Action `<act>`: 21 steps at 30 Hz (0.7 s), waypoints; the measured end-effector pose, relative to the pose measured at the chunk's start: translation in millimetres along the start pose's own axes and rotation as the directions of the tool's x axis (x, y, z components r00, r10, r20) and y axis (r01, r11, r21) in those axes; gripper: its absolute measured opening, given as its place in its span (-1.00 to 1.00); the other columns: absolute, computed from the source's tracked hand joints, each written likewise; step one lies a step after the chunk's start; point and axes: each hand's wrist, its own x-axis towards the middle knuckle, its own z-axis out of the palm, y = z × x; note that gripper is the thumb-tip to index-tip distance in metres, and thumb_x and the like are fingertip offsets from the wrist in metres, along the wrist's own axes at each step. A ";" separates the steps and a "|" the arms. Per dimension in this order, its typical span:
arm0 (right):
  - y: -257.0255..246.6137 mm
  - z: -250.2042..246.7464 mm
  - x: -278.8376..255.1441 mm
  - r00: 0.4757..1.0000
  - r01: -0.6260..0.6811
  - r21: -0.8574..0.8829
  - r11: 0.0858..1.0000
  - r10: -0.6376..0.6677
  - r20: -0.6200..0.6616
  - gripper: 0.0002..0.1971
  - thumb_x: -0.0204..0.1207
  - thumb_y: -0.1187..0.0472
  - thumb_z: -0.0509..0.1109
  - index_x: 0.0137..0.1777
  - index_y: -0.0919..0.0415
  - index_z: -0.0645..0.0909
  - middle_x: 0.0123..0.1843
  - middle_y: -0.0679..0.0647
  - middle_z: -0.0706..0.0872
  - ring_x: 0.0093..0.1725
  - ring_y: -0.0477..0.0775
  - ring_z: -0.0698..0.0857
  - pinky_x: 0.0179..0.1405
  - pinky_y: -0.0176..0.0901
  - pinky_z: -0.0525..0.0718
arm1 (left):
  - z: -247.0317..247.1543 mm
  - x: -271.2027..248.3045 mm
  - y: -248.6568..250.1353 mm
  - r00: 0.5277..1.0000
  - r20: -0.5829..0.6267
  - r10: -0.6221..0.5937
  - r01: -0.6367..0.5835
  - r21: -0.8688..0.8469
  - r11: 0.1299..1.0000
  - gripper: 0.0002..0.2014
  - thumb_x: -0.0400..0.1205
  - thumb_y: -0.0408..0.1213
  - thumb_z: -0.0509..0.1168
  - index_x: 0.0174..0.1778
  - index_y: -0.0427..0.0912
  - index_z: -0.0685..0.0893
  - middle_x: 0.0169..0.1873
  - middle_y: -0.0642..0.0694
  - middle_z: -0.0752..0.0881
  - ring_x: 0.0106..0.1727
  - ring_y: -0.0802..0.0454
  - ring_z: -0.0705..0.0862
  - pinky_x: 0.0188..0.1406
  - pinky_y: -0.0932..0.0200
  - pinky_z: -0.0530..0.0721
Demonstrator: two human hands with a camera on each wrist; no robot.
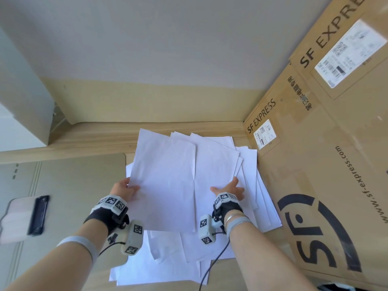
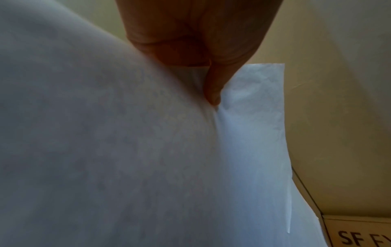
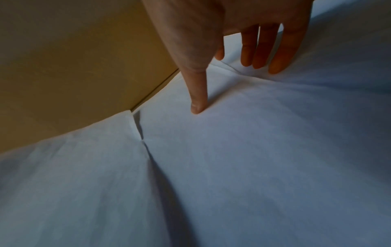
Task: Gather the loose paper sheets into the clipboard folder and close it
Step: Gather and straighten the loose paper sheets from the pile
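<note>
My left hand (image 1: 130, 185) pinches the left edge of a white sheet (image 1: 165, 181) and holds it raised; in the left wrist view the thumb (image 2: 212, 95) presses into the sheet (image 2: 127, 150). My right hand (image 1: 225, 186) holds the overlapping sheets (image 1: 216, 164) at their right side. There the thumb (image 3: 197, 103) lies on top of the paper (image 3: 253, 150) and the straight fingers (image 3: 277, 55) reach past its edge. More loose sheets (image 1: 168, 261) lie spread on the desk underneath. The tan clipboard folder (image 1: 79, 185) lies open at the left, with its black clip (image 1: 38, 215).
Large SF Express cardboard boxes (image 1: 325, 164) stand close along the right side of the paper pile. A pale box (image 1: 23, 97) stands at the back left. A wooden ledge (image 1: 94, 135) and the wall run behind the desk.
</note>
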 end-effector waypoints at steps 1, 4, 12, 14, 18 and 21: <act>-1.4 0.1 0.6 1.000 0.002 -0.003 1.000 -0.002 0.010 -0.08 0.32 0.07 0.57 0.58 0.02 0.06 0.47 0.29 0.27 0.44 0.34 0.33 0.31 0.19 0.49 | -1.4 1.7 -2.7 1.000 0.001 -0.002 0.002 -0.014 1.000 -0.67 0.60 -0.47 0.28 0.30 -0.34 0.60 -0.15 -0.25 0.65 -0.49 0.02 0.57 -0.79 0.54 0.47; 0.6 -2.2 8.8 1.000 0.024 0.039 0.999 -0.024 0.004 -0.07 0.34 0.20 0.56 0.59 -0.04 0.04 0.45 0.28 0.41 0.44 0.35 0.42 0.37 0.23 0.49 | -4.7 4.0 -7.5 1.000 0.003 -0.010 0.011 -0.027 1.000 -0.69 0.59 -0.48 0.27 0.26 -0.35 0.61 -0.15 -0.24 0.66 -0.68 0.16 0.63 -0.78 0.53 0.50; 5.4 -16.2 11.0 0.987 0.157 0.149 0.976 -0.150 -0.060 -0.70 0.68 0.25 0.10 0.29 0.31 0.56 0.28 0.32 0.65 0.09 0.25 0.62 -0.03 -0.09 0.53 | -18.9 1.5 -15.2 1.000 -0.010 -0.022 0.021 -0.025 0.999 -0.65 0.60 -0.50 0.25 0.33 -0.36 0.57 -0.04 -0.26 0.67 -0.19 -0.09 0.61 -0.78 0.59 0.44; 3.1 -22.7 10.7 0.987 0.147 0.209 0.967 -0.129 -0.098 -0.67 0.70 0.32 0.00 0.37 0.29 0.46 0.34 0.32 0.59 0.19 0.28 0.61 -0.05 -0.13 0.46 | -22.6 1.7 -16.0 0.999 -0.008 -0.037 0.037 -0.036 0.999 -0.65 0.61 -0.51 0.25 0.34 -0.35 0.56 -0.07 -0.23 0.64 -0.33 -0.06 0.60 -0.71 0.51 0.52; 1.0 -39.3 13.6 0.968 0.212 0.351 0.912 -0.147 -0.202 -0.65 0.68 0.41 -0.02 0.36 0.22 0.46 0.36 0.27 0.60 0.11 0.17 0.58 -0.03 -0.19 0.44 | -28.5 3.9 -18.5 0.998 -0.010 -0.055 0.055 -0.018 0.998 -0.64 0.60 -0.49 0.25 0.34 -0.36 0.56 0.12 -0.41 0.71 -0.17 -0.12 0.62 -0.11 0.13 0.56; -2.1 -53.8 17.2 0.947 0.265 0.437 0.860 -0.147 -0.285 -0.68 0.69 0.35 0.04 0.36 0.27 0.48 0.29 0.29 0.63 0.12 0.17 0.58 -0.02 -0.16 0.43 | -33.4 3.4 -20.1 0.998 -0.006 -0.058 0.058 -0.008 0.998 -0.63 0.60 -0.48 0.26 0.35 -0.35 0.56 0.17 -0.43 0.70 -0.09 -0.12 0.61 -0.02 0.11 0.53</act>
